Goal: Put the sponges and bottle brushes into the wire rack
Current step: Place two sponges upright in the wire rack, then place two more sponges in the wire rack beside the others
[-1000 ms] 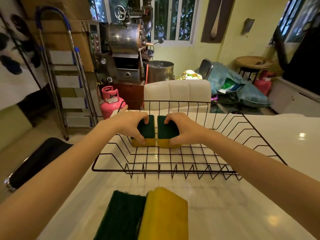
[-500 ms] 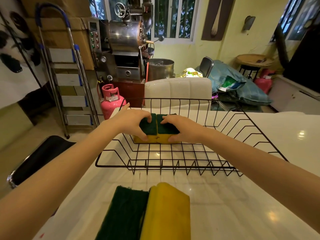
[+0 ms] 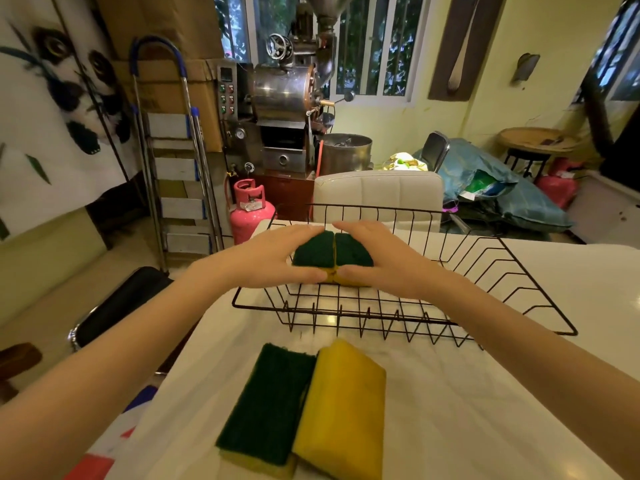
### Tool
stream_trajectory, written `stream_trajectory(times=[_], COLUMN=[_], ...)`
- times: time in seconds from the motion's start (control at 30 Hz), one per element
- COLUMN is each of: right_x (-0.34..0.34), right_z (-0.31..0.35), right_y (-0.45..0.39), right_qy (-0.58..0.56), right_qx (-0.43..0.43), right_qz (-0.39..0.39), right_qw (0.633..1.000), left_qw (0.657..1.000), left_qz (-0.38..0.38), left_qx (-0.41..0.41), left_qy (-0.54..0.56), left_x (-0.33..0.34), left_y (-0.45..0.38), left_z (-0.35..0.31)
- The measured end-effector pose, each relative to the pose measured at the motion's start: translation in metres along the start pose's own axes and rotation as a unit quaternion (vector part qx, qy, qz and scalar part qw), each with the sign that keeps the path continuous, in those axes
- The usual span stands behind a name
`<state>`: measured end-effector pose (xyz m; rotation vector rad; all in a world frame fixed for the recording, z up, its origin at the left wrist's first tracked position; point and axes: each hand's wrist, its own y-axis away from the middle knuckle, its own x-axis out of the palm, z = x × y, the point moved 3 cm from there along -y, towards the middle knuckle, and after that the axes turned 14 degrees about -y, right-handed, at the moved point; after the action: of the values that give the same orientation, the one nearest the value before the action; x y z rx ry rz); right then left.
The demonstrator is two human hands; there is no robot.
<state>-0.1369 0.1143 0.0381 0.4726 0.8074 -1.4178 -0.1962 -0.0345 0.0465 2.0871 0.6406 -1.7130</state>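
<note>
Here, both hands (image 3: 273, 258) press sponges (image 3: 332, 252) together (inside rack (image 3: 519, 271)).

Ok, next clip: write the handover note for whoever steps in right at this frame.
Left hand and right hand each grip one of two sponges, pressed side by side, green face up, inside the wire rack.
Done: those two are in the rack, not yet released.
Left: two more sponges lie on the counter before the rack. No bottle brushes in view.

Two sponges (image 3: 332, 254) side by side in wire rack (image 3: 519, 271), apparently touching; two more sponges (image 3: 304, 407) before it.
</note>
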Motion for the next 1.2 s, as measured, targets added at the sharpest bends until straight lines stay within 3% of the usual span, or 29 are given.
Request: stream_trajectory(times=[0.1,0.27,0.43,0.6,0.87,1.03,1.2], right_x=[0.007,0.021,0.045,0.07,0.079,0.067,0.037], right_z=[0.024,0.034,0.03,0.027,0.017,0.016,0.022], right_y=[0.037,0.094,0.132,0.145,0.146,0.145,0.144], right_qy=[-0.044,-0.079,-0.131,-0.127,-0.158,-0.173,-0.113], right_qx=[-0.05,-0.085,-0.047,0.032,0.084,0.072,0.059], right_qz=[-0.036,-0.042,-0.003,0.062,0.064,0.031,0.042], right_qw=[0.997,0.992,0.99,0.989,0.982,0.982,0.991], left_qw=[0.997,0.995,0.99,0.983,0.986,0.983,0.981], left_qz=[-0.071,-0.098,-0.12,-0.122,-0.049,-0.065,-0.085], left_qx=[0.017,0.027,0.014,-0.023,-0.029,-0.03,-0.04], left_qy=[0.008,0.015,0.078,0.136,0.156,0.171,0.173], left_x=[0.0,0.02,0.039,0.058,0.085,0.088,0.092], left_y=[0.038,0.085,0.114,0.132,0.137,0.138,0.137], left_z=[-0.013,-0.026,-0.034,-0.033,-0.025,-0.023,-0.021])
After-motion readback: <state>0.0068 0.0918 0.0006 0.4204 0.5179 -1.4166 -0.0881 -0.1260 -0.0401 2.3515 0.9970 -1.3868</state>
